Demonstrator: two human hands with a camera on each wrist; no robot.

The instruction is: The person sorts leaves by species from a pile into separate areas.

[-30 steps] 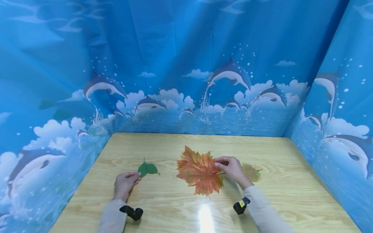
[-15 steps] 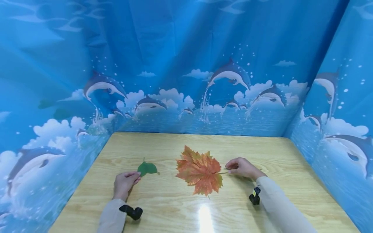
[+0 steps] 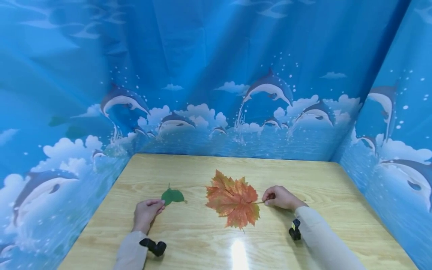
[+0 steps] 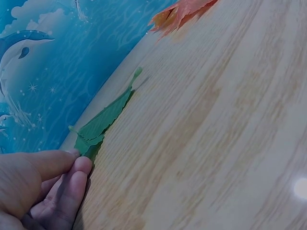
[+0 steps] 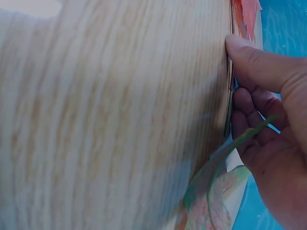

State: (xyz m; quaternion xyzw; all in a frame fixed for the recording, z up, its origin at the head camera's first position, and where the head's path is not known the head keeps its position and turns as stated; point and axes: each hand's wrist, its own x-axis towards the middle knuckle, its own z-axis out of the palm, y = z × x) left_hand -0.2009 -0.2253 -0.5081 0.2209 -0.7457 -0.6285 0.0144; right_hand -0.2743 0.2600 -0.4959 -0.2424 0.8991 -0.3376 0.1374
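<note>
Orange-red maple leaves (image 3: 233, 200), overlapping in one cluster, lie near the middle of the wooden table. Their brown stem (image 3: 259, 203) points right, and my right hand (image 3: 281, 197) pinches it between thumb and fingers. In the right wrist view the stem runs past the thumb tip, with a bit of red leaf (image 5: 248, 18) beyond it. A mottled green-pink leaf (image 5: 218, 199) lies under the right palm, mostly hidden in the head view. At left, my left hand (image 3: 147, 214) pinches the near-left edge of green leaves (image 4: 103, 119) with serrated edges.
The light wood table (image 3: 199, 243) meets a blue dolphin-print curtain (image 3: 216, 93) at its back and sides. Black cameras sit on both wrists, and a bright light reflection (image 3: 239, 255) shows on the near tabletop.
My right hand has left the maple leaf's right edge and moved right to its stem, covering the mottled leaf. The left hand stays on the green leaves. The head view shifts slightly.
</note>
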